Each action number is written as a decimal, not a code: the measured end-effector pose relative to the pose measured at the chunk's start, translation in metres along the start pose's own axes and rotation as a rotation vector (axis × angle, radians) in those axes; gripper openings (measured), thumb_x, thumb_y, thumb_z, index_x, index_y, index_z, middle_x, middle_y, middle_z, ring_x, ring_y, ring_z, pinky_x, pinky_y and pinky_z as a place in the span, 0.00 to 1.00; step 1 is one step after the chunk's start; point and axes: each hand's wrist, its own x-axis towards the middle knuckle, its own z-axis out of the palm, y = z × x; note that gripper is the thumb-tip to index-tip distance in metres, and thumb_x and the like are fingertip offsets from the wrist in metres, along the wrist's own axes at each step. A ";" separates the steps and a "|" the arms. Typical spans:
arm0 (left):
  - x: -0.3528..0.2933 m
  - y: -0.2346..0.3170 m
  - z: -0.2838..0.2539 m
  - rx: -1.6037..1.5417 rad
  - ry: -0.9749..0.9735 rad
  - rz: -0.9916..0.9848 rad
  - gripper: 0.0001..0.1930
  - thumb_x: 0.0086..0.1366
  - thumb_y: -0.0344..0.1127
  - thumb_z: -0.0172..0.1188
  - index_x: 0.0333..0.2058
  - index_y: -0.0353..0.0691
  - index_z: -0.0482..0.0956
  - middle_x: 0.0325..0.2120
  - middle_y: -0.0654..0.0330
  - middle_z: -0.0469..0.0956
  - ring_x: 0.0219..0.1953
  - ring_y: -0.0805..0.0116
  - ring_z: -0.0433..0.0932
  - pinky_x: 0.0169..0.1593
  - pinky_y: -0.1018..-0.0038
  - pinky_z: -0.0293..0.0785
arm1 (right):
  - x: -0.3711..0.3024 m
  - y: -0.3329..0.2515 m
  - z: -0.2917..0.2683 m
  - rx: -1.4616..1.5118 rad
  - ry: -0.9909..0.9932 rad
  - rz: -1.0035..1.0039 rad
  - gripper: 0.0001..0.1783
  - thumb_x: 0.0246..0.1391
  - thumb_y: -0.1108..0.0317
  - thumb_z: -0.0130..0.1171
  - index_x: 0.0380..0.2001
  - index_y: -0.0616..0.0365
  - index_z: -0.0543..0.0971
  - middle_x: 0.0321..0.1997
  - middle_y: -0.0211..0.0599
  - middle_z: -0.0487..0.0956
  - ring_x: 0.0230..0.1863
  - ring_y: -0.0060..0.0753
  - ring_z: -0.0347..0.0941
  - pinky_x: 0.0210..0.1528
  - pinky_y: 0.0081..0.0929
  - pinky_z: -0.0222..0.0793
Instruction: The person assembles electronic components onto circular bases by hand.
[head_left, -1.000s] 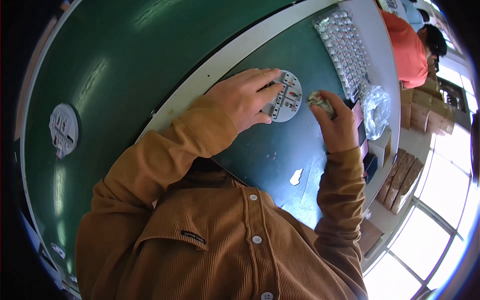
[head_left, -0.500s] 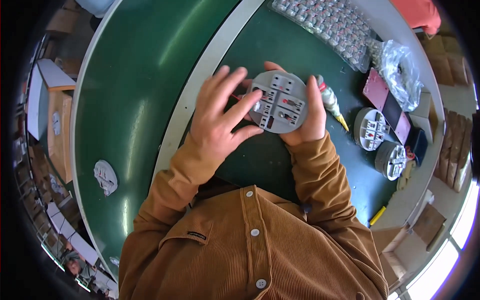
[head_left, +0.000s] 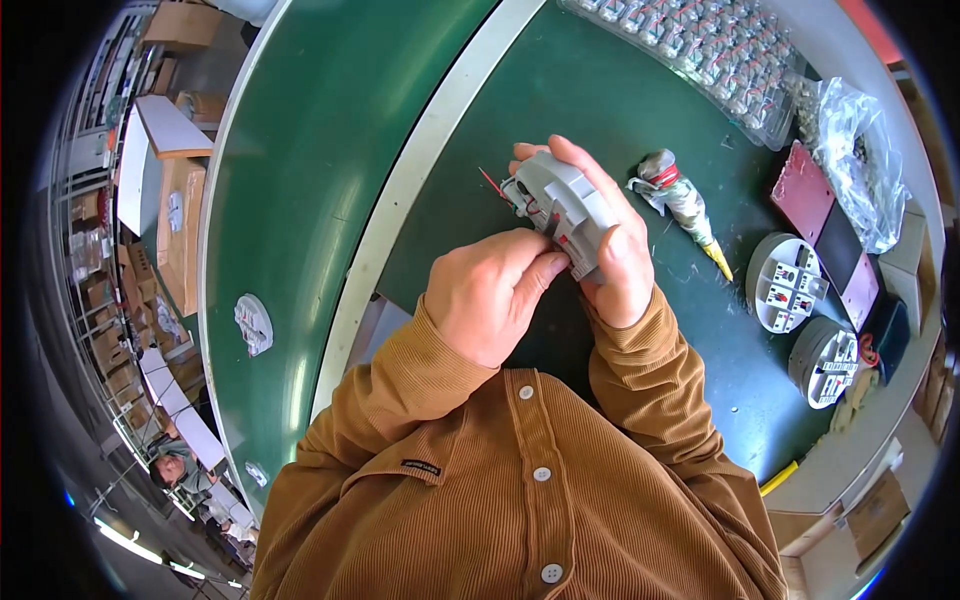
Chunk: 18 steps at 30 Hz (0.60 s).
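My right hand [head_left: 628,262] grips a round grey plastic housing [head_left: 578,195] from its right side, thumb in front and fingers behind. The housing is tilted up on edge, its slotted face turned toward the left. A small silvery part with thin red wires [head_left: 492,184] sticks out at its upper left. My left hand [head_left: 483,292] is closed, thumb and forefinger pinched against the lower part of that face. Whatever lies between those fingertips is hidden. To the right, a cone-shaped wrapped bag with a yellow tip [head_left: 686,206] and a red band lies on the green table.
Two similar round housings [head_left: 786,284] [head_left: 826,364] stand at the right. Beyond them are a pink-and-black strip [head_left: 828,232], a clear plastic bag [head_left: 862,165] and a tray of small wired parts [head_left: 700,55]. A white piece [head_left: 254,325] lies on the green belt leftward. A yellow stick [head_left: 780,478] lies lower right.
The housing has turned from facing up to standing tilted on edge. My left hand has moved down and right, its spread fingers now pinched at the lower face.
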 end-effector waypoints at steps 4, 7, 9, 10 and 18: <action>0.005 -0.004 -0.005 0.280 -0.010 0.227 0.01 0.67 0.27 0.68 0.35 0.38 0.85 0.33 0.57 0.84 0.28 0.64 0.79 0.33 0.72 0.73 | -0.001 0.000 0.002 -0.045 0.000 -0.024 0.48 0.67 0.37 0.47 0.77 0.62 0.60 0.73 0.64 0.70 0.70 0.61 0.70 0.72 0.52 0.67; 0.011 -0.009 -0.012 0.497 -0.025 0.424 0.01 0.67 0.26 0.69 0.35 0.39 0.85 0.35 0.57 0.85 0.29 0.63 0.79 0.35 0.71 0.74 | -0.002 -0.001 0.004 -0.053 0.020 -0.049 0.47 0.67 0.38 0.47 0.77 0.63 0.61 0.72 0.63 0.70 0.71 0.59 0.70 0.72 0.52 0.67; 0.016 -0.013 -0.015 0.530 -0.057 0.490 0.01 0.67 0.28 0.69 0.37 0.40 0.86 0.37 0.57 0.85 0.31 0.64 0.80 0.36 0.71 0.75 | -0.002 0.000 0.006 0.114 0.096 -0.003 0.46 0.68 0.39 0.47 0.75 0.65 0.62 0.72 0.63 0.70 0.70 0.58 0.70 0.71 0.51 0.67; 0.017 -0.015 -0.016 0.543 -0.072 0.523 0.02 0.67 0.29 0.69 0.37 0.41 0.87 0.38 0.57 0.85 0.32 0.64 0.80 0.37 0.71 0.75 | -0.003 0.000 0.007 0.196 0.134 0.021 0.46 0.69 0.39 0.47 0.75 0.65 0.62 0.72 0.63 0.70 0.70 0.58 0.71 0.71 0.51 0.67; 0.027 -0.023 -0.023 0.308 0.326 0.700 0.11 0.68 0.38 0.68 0.44 0.39 0.85 0.34 0.58 0.84 0.28 0.64 0.78 0.35 0.71 0.73 | 0.003 -0.009 0.009 0.721 0.272 0.242 0.41 0.74 0.42 0.46 0.73 0.68 0.64 0.69 0.59 0.73 0.65 0.52 0.74 0.67 0.47 0.71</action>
